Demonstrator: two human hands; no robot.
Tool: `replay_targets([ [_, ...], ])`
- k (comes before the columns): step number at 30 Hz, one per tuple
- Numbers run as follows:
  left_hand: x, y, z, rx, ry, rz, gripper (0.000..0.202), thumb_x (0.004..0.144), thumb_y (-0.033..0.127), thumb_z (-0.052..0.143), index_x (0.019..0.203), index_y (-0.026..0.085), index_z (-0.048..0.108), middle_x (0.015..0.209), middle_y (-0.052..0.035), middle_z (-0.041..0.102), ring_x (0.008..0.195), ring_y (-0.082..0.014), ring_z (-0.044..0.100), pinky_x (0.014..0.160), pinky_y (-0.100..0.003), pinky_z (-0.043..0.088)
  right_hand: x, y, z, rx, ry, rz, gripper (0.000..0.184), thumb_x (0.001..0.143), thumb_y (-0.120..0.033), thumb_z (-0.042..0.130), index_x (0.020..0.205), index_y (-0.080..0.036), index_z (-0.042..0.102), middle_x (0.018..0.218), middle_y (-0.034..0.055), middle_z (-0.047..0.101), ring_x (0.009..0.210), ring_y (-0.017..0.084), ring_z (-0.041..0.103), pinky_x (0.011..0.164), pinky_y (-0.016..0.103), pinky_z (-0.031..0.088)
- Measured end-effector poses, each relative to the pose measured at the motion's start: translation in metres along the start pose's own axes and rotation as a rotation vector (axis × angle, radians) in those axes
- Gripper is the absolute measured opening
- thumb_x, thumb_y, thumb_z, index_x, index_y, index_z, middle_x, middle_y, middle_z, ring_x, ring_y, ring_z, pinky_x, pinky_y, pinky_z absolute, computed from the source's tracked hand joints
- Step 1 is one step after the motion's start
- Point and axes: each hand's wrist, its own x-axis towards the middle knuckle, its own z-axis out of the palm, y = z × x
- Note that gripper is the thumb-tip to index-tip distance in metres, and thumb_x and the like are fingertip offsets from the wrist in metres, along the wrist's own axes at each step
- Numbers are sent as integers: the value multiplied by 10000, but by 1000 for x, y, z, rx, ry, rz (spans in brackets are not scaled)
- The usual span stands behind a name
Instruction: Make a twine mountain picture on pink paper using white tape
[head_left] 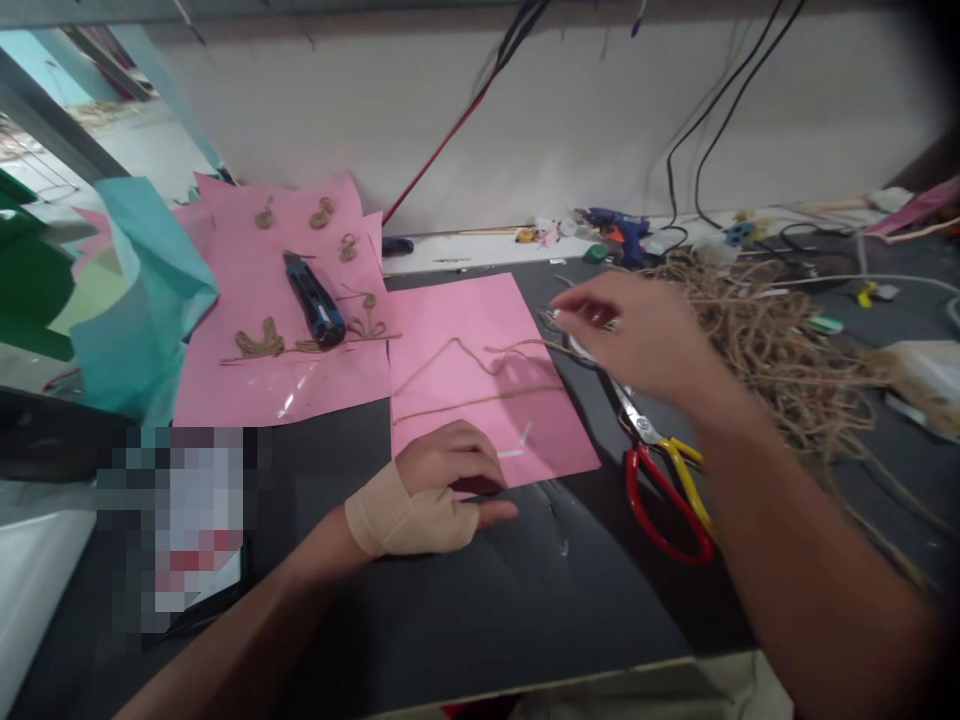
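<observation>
My left hand (446, 480), with a beige bandage round the wrist and palm, lies at the near edge of a pink sheet (502, 305), fingers slightly bent and thumb apart. Two lengths of brown twine (480, 402) cross that sheet, one nearly straight, the other peaked and wavy. To the right, my right hand (630, 325) hovers over the scissors (641, 425), which have one red and one yellow handle. Its thumb and forefinger come together near loose twine ends; what they pinch is too small to make out. Small white strips (511, 453) lie near my left fingers.
Further pink sheets (247, 270) at the left carry coiled twine shapes and a utility knife (315, 300). A tangled heap of twine (772, 340) lies at the right. Behind it is a blue glue gun (619, 225). Teal paper (142, 290) stands at the far left; cables hang along the wall.
</observation>
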Motion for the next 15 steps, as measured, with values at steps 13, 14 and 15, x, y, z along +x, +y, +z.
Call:
replay_targets([
  [13, -4, 0, -4, 146, 87, 64, 150, 874, 304, 683, 906, 160, 709, 886, -90, 683, 812, -166, 634, 727, -292, 563, 2, 2, 42, -9, -81, 52, 103, 928, -215, 537, 894, -181, 629, 890, 80, 661, 812, 226, 591, 735, 347, 421],
  [14, -4, 0, -6, 201, 148, 62, 145, 869, 299, 687, 922, 166, 711, 937, -99, 685, 837, -169, 644, 723, -292, 572, 0, -3, 38, 23, -61, 24, 99, 936, -207, 523, 918, -189, 618, 886, 71, 663, 798, 215, 591, 724, 335, 416],
  [15, -4, 0, -7, 263, 213, 59, 143, 862, 292, 692, 941, 174, 713, 1006, -110, 681, 883, -178, 654, 728, -298, 583, -2, -8, 35, 50, -50, -12, 99, 943, -203, 513, 936, -197, 612, 883, 62, 664, 789, 206, 590, 717, 326, 413],
])
